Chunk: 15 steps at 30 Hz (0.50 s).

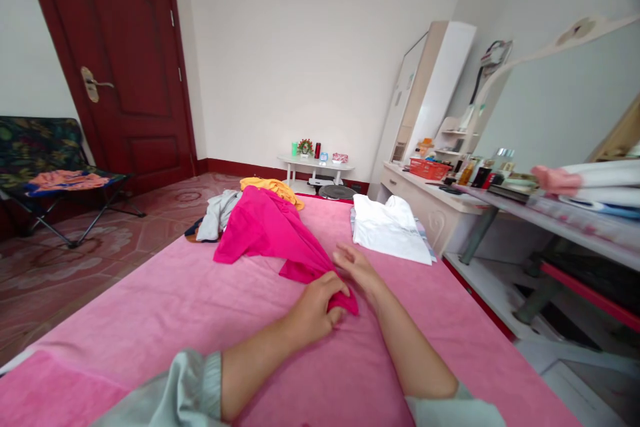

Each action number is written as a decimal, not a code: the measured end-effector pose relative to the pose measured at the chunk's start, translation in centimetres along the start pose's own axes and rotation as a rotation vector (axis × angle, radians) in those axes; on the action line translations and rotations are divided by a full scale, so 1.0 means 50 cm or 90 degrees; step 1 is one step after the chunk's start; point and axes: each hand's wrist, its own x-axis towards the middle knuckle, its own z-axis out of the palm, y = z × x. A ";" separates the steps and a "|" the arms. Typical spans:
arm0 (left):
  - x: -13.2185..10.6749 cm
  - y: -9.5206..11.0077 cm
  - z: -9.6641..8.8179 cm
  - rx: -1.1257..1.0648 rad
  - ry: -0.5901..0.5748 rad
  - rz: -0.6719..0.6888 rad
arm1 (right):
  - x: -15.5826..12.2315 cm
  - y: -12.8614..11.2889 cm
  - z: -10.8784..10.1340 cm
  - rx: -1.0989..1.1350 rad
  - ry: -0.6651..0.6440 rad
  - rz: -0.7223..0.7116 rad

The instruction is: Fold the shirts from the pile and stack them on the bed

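A bright pink garment (273, 223) stretches across the bed from the clothes at the far left down to my hands; its kind is hard to make out. Its near end is bunched in my left hand (317, 307), whose fingers are closed around the fabric. Just right of that end, my right hand (357, 269) lies with fingers apart, beside or lightly touching the cloth and holding nothing I can see. Behind the garment are a yellow-orange piece of clothing (280, 190) and a grey one (217, 213). A folded white shirt (387, 227) lies at the far right.
The pink bed cover (200, 320) spreads under everything. On the right stand a dressing table (395, 177) with a red basket (427, 168) and bottles, and a shelf with folded cloths (600, 180). A folding chair (45, 153) stands left, a low white table (320, 163) beyond the bed.
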 end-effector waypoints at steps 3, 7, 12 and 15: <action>-0.001 0.013 -0.008 -0.016 -0.043 -0.005 | -0.004 0.011 0.036 -0.074 -0.060 -0.087; -0.003 0.018 -0.031 -0.008 -0.035 -0.005 | -0.012 -0.014 0.045 -0.021 -0.045 -0.094; 0.002 -0.012 -0.080 0.137 0.220 0.011 | -0.028 -0.115 -0.017 0.268 0.166 -0.168; 0.008 -0.051 -0.099 0.217 0.317 -0.032 | -0.045 -0.175 -0.085 0.355 0.303 -0.332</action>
